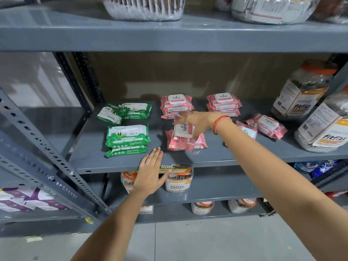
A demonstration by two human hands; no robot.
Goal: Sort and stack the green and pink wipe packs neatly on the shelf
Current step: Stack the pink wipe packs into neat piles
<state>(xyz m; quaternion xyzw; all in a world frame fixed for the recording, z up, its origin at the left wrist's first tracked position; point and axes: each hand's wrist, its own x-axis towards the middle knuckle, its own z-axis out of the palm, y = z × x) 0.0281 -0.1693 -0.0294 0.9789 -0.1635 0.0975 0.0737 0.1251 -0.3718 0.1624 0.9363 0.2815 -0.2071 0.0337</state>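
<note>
On the grey middle shelf [94, 159], green wipe packs lie at the left: a front stack [128, 139] and two loose packs behind [125, 111]. Pink packs form two back stacks [176, 105] [224, 103], a front pile [183, 141] and loose packs at the right [266, 126]. My right hand [195, 122] reaches over the front pink pile, fingers around its top pack, which is tilted. My left hand [151, 171] rests flat and open at the shelf's front edge, beside the green front stack, holding nothing.
Large fitfizz jars [299, 95] [325, 129] stand at the shelf's right end. More jars [178, 180] sit on the shelf below. Clear bagged goods [145, 8] rest on the shelf above. A perforated upright [49, 151] runs down the left side.
</note>
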